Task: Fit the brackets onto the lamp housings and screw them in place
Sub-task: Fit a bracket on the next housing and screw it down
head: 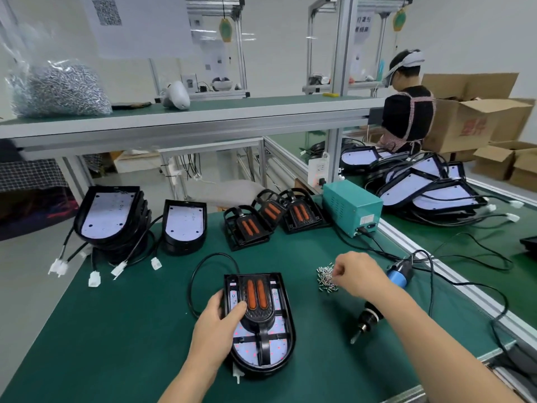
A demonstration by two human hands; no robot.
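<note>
- The lamp housing [276,349] lies flat on the green bench mat [116,330], open face up, squarely in front of the person, which suits driving screws down from above.
- A bracket [257,298] with two orange strips rests on the housing's far half. It looks seated, but I judge it not yet screwed.
- The left hand [216,318] grips the housing's left rim with its thumb pressed on the bracket's near edge, probably to keep the two aligned.
- The right hand [359,274] is just right of the housing, fingers bunched narrowly at the pile of screws [327,280] — whether one is pinched cannot be told.
- The electric screwdriver [369,315] lies right of the housing, partly hidden by the right forearm and close enough to pick up next.
- Beyond the housing stand spare brackets [251,226] — and beyond it to the left, stacked housings [110,213] wait their turn.
</note>
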